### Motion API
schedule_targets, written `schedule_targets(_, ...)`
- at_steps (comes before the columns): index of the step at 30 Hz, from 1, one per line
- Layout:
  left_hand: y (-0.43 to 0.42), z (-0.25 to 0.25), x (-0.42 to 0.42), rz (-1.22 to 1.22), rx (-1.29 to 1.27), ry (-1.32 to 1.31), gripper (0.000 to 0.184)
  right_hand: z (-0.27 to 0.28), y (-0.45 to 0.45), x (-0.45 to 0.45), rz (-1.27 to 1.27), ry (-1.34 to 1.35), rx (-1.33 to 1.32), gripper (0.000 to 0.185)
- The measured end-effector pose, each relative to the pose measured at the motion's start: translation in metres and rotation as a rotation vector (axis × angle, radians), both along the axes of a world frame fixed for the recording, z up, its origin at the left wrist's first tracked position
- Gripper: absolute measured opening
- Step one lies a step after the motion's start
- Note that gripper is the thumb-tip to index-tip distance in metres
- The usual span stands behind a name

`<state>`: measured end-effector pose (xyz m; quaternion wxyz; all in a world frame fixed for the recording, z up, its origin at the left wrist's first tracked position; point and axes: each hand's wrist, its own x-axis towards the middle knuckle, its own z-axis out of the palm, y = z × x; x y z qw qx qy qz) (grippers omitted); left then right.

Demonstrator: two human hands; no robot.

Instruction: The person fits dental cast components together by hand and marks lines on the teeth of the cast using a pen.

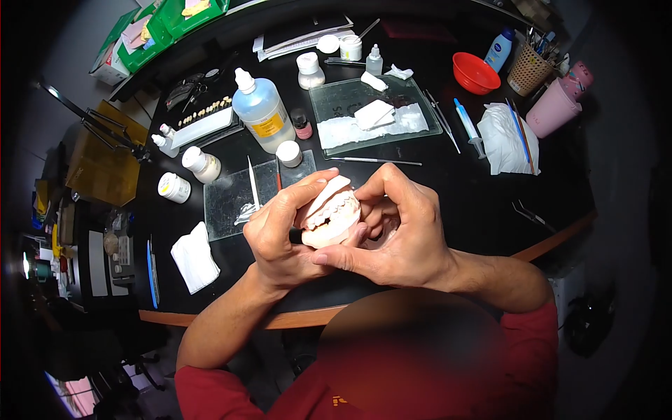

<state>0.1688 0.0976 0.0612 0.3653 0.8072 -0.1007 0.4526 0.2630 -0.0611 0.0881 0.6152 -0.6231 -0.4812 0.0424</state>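
Observation:
A pale plaster dental model (334,225), upper and lower arches set together with the teeth showing, is held up above the near part of the black table. My left hand (278,231) is closed around its left side, fingers over the top and thumb underneath. My right hand (406,227) grips the right side, its thumb reaching across below the lower arch and its other fingers curled behind. Just beyond the hands lie a glass slab (224,206) and a small white-lidded jar (288,153).
A large blue bottle (262,112) stands behind the slab. Farther back, a glass plate (343,91) carries white paper. To the right are a red bowl (477,73), a pink cup (553,108), a syringe (469,129) and tweezers (532,215). Folded tissue (194,257) lies at left.

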Motion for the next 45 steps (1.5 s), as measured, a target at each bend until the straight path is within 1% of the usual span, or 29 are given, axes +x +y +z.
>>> schedule_targets(3, 0.006, -0.005, 0.001, -0.071, -0.05, -0.019, 0.065, 0.0, -0.002, 0.0, 0.037, -0.015, 0.009, 0.058)
schedule_targets(6, 0.011, 0.002, -0.006, -0.16, -0.017, 0.066, 0.068, 0.003, -0.007, 0.003, 0.067, -0.063, -0.004, 0.057)
schedule_targets(8, 0.013, -0.003, 0.0, -0.171, -0.049, -0.004, 0.068, 0.004, -0.008, 0.004, 0.075, -0.113, 0.031, 0.057)
schedule_targets(9, 0.013, -0.005, 0.002, -0.177, -0.064, -0.04, 0.068, 0.005, -0.009, 0.005, 0.086, -0.126, 0.038, 0.055)
schedule_targets(11, 0.016, -0.002, 0.001, -0.203, -0.05, -0.019, 0.068, 0.007, -0.01, 0.009, 0.107, -0.152, 0.053, 0.049)
schedule_targets(14, 0.016, 0.001, 0.001, -0.232, -0.045, -0.019, 0.064, 0.006, -0.013, 0.013, 0.093, -0.141, 0.084, 0.034)
schedule_targets(15, 0.016, 0.0, 0.001, -0.238, -0.045, -0.022, 0.064, 0.008, -0.014, 0.016, 0.093, -0.131, 0.078, 0.021)
schedule_targets(16, 0.016, 0.0, 0.002, -0.243, -0.047, -0.027, 0.063, 0.006, -0.014, 0.016, 0.072, -0.103, 0.088, 0.016)
schedule_targets(17, 0.016, 0.001, 0.002, -0.257, -0.03, -0.022, 0.065, 0.005, -0.015, 0.016, 0.07, -0.026, 0.075, 0.014)
schedule_targets(18, 0.016, 0.0, 0.002, -0.263, -0.037, -0.021, 0.065, 0.005, -0.016, 0.015, 0.067, 0.052, 0.061, 0.013)
schedule_targets(19, 0.016, 0.0, 0.002, -0.268, -0.043, -0.021, 0.065, 0.004, -0.015, 0.017, 0.04, 0.007, 0.072, 0.014)
schedule_targets(22, 0.017, -0.001, 0.001, -0.271, -0.053, -0.01, 0.065, 0.006, -0.02, 0.024, 0.068, -0.023, -0.015, 0.025)
schedule_targets(23, 0.017, -0.001, 0.0, -0.272, -0.057, -0.005, 0.064, 0.007, -0.016, 0.02, 0.005, 0.053, 0.059, 0.014)
schedule_targets(26, 0.023, 0.002, 0.002, -0.239, -0.03, -0.028, 0.063, 0.009, -0.018, 0.039, -0.134, -0.06, 0.073, 0.013)
schedule_targets(28, 0.027, 0.002, 0.0, -0.23, -0.093, -0.028, 0.066, 0.017, -0.019, 0.053, -0.23, 0.046, 0.097, 0.01)
schedule_targets(30, 0.036, 0.004, -0.001, -0.163, -0.023, -0.038, 0.066, 0.019, -0.021, 0.078, -0.3, 0.039, 0.078, 0.006)
schedule_targets(31, 0.035, 0.004, -0.002, -0.156, -0.09, -0.033, 0.065, 0.019, -0.022, 0.09, -0.344, 0.017, 0.069, 0.005)
schedule_targets(33, 0.038, 0.005, -0.001, -0.126, -0.078, -0.037, 0.064, 0.016, -0.023, 0.115, -0.438, -0.063, 0.054, 0.004)
schedule_targets(36, 0.04, 0.006, -0.002, -0.108, -0.062, -0.048, 0.064, 0.02, -0.035, 0.143, -0.589, -0.306, -0.171, 0.005)
schedule_targets(37, 0.04, 0.007, 0.0, -0.107, -0.047, -0.061, 0.064, 0.023, -0.039, 0.147, -0.63, -0.292, -0.25, 0.007)
schedule_targets(38, 0.039, 0.008, 0.0, -0.112, -0.043, -0.064, 0.063, 0.021, -0.041, 0.152, -0.642, -0.273, -0.264, 0.007)
schedule_targets(40, 0.036, 0.01, -0.002, -0.098, -0.034, -0.071, 0.063, 0.014, -0.033, 0.16, -0.643, -0.237, -0.289, 0.007)
schedule_targets(41, 0.036, 0.011, -0.002, -0.1, -0.026, -0.078, 0.062, 0.011, -0.024, 0.158, -0.601, -0.259, -0.291, 0.007)
schedule_targets(44, 0.035, 0.008, -0.001, -0.103, -0.022, -0.092, 0.061, 0.02, 0.017, 0.147, -0.386, -0.54, -0.348, 0.013)
schedule_targets(45, 0.034, 0.007, -0.001, -0.088, -0.026, -0.076, 0.059, 0.015, 0.036, 0.155, -0.374, -0.633, -0.363, 0.013)
